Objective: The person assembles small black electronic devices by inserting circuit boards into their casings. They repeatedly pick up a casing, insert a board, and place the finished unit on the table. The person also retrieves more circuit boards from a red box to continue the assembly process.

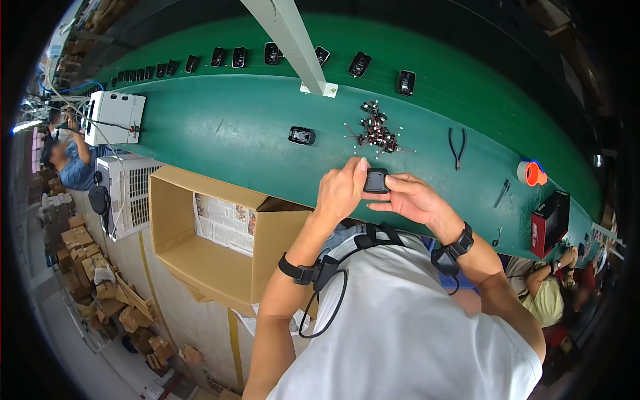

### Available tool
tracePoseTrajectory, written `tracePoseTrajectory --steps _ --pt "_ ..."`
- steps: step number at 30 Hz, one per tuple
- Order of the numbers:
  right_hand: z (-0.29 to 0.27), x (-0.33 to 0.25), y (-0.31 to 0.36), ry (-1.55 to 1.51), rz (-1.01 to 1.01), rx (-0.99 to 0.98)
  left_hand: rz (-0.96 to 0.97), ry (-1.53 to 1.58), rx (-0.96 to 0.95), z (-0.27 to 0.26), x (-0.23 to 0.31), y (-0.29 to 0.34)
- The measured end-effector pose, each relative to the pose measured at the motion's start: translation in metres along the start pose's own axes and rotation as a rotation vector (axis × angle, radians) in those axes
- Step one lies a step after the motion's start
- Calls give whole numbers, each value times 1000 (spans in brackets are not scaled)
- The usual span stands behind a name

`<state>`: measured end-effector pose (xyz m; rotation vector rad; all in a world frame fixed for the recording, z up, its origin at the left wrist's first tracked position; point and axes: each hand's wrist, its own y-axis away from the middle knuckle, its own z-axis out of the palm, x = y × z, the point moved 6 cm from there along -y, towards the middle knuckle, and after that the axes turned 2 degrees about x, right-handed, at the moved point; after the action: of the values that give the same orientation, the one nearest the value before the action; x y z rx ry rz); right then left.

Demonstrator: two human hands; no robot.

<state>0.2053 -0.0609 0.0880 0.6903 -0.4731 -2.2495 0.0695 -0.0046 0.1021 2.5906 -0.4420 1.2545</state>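
Between my two hands, over the near edge of the green bench, is a small black plastic case point(376, 180). My left hand point(341, 190) grips its left side, thumb on top. From the right, my right hand point(417, 199) pinches its edge between thumb and fingers. Just beyond lies a pile of small black parts with red and black wires point(379, 133). Another black case point(302, 136), showing its open inside, rests on the bench left of the pile. Black-handled pliers point(458, 148) lie to the right.
Several black cases point(360, 65) line the green conveyor belt point(453, 93) behind the bench. A metal post point(293, 40) stands at its edge. An open cardboard box point(200, 250) is at my left. Orange tape point(533, 173) and a red-black box point(550, 225) sit right. Other people work at both ends.
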Motion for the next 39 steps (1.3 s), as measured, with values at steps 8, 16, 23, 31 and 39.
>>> tracePoseTrajectory --steps 8,16,23,31,39 --pt "-80 -130 -24 1500 -858 570 -115 -135 195 -11 -93 -33" --pt "-167 -212 -34 2004 -625 1055 -211 -489 218 -19 -140 -45" --pt "-117 -171 -9 1776 -1077 1007 -282 43 392 -15 -160 -6" --pt "-70 -59 -19 1342 -934 721 -408 481 210 7 -152 50" --pt "-63 7 -90 1740 -504 519 -613 681 -133 39 -124 64"
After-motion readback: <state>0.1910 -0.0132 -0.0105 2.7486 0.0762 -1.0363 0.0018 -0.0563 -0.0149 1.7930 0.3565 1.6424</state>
